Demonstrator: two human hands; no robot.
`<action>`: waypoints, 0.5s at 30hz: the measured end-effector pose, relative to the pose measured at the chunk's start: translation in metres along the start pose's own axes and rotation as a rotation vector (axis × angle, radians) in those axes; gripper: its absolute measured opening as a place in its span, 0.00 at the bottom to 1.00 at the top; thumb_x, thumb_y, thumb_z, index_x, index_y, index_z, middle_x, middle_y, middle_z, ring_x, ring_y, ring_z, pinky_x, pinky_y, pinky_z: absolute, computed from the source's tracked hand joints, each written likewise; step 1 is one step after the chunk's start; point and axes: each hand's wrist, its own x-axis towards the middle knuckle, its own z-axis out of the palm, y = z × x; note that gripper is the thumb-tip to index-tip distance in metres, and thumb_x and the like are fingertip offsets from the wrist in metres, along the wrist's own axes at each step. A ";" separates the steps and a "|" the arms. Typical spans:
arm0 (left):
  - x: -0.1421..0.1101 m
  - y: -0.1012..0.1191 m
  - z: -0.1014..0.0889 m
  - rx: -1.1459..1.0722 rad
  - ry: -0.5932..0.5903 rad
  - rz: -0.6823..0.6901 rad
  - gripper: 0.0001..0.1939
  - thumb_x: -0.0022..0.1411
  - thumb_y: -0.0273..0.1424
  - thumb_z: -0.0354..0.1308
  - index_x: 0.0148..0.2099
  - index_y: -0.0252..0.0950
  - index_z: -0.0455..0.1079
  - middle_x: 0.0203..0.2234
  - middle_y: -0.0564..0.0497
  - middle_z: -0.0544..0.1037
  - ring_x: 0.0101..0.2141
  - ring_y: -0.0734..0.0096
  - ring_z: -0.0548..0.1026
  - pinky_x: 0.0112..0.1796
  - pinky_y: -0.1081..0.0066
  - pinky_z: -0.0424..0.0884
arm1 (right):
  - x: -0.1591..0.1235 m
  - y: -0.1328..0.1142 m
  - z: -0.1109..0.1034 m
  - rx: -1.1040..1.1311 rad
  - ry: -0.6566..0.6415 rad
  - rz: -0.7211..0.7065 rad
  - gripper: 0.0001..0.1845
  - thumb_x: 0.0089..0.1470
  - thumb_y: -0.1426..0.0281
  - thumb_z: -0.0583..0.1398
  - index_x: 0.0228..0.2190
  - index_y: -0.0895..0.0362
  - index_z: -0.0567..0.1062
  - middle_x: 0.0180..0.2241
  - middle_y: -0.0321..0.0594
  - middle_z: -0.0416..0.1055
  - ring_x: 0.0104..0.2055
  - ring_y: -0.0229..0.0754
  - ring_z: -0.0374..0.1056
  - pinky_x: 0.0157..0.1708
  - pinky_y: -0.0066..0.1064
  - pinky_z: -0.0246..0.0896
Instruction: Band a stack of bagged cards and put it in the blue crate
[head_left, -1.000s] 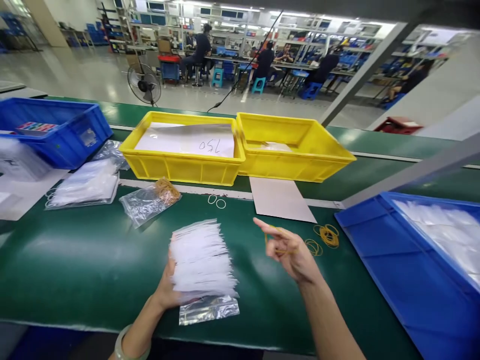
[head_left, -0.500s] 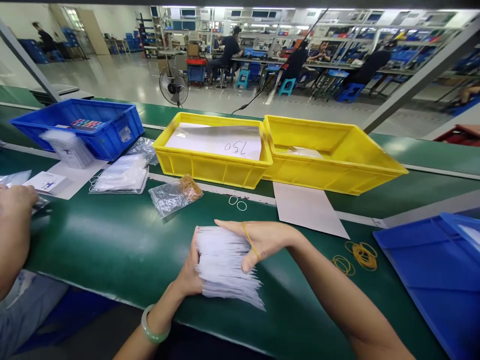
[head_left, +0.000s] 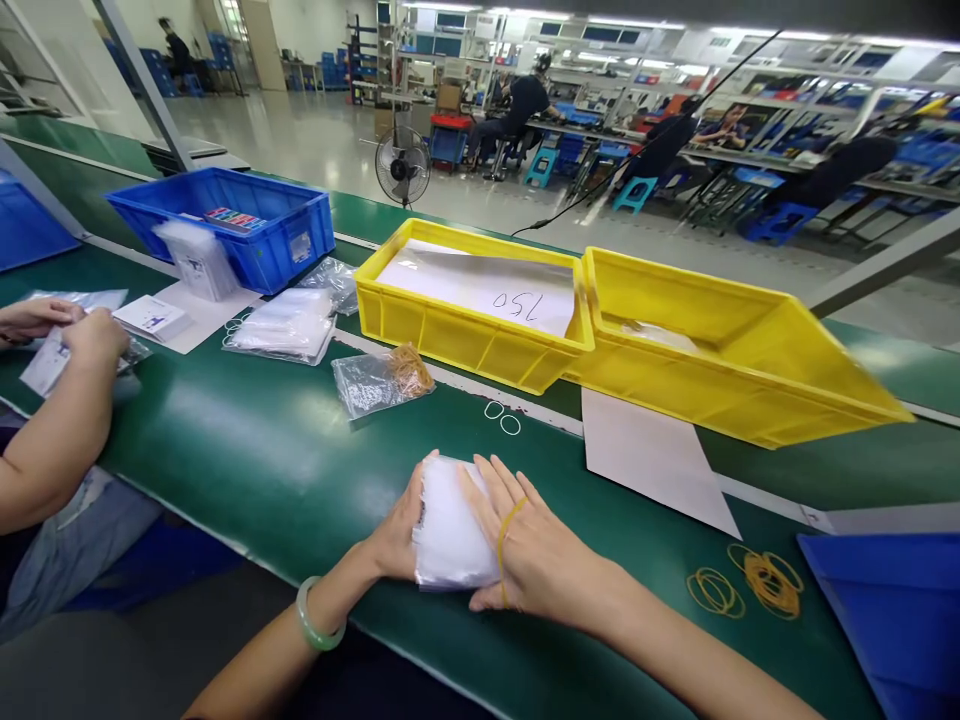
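A stack of thin, whitish plastic bags (head_left: 454,530) rests low over the green table between my two hands. My left hand (head_left: 400,525) is closed around its left side, with a pale green bangle (head_left: 319,622) on the wrist. From the right, my right hand (head_left: 536,545) grips the stack, its long fingers laid along the top right edge and its thumb at the near corner. A yellow rubber band (head_left: 507,535) loops across the back of that hand. Two white rings (head_left: 502,417) lie just beyond the stack.
Yellow bins (head_left: 472,345) (head_left: 735,390) stand at the back, blue bins (head_left: 296,240) (head_left: 885,610) at left and right. Rubber bands (head_left: 769,585) lie on the right. A bag of rubber bands (head_left: 382,382) and plastic bags (head_left: 281,325) lie leftward. A co-worker's hands (head_left: 94,340) work at far left.
The stack has turned from showing its layered edges to showing its flat face. My right hand has moved from its top edge to lie flatter along its right side. The view has shifted left.
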 end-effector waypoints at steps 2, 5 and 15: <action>0.000 -0.003 0.001 0.032 -0.015 0.039 0.70 0.44 0.52 0.70 0.69 0.44 0.18 0.67 0.34 0.44 0.65 0.32 0.50 0.62 0.37 0.51 | 0.005 0.001 0.010 -0.034 0.118 -0.010 0.63 0.42 0.63 0.71 0.68 0.69 0.44 0.66 0.72 0.43 0.68 0.72 0.39 0.64 0.60 0.39; -0.003 -0.011 0.004 0.081 -0.055 0.102 0.73 0.43 0.50 0.72 0.69 0.44 0.16 0.68 0.33 0.38 0.65 0.30 0.45 0.63 0.37 0.48 | 0.010 0.006 0.023 -0.061 0.294 -0.051 0.57 0.41 0.69 0.64 0.67 0.71 0.45 0.61 0.69 0.55 0.61 0.69 0.54 0.59 0.57 0.52; -0.010 0.021 -0.065 0.205 -0.209 0.220 0.67 0.46 0.52 0.70 0.71 0.43 0.27 0.70 0.35 0.38 0.66 0.35 0.44 0.62 0.42 0.51 | 0.039 0.038 0.083 -0.145 0.570 -0.055 0.48 0.48 0.65 0.63 0.67 0.53 0.53 0.60 0.60 0.62 0.58 0.69 0.62 0.49 0.58 0.66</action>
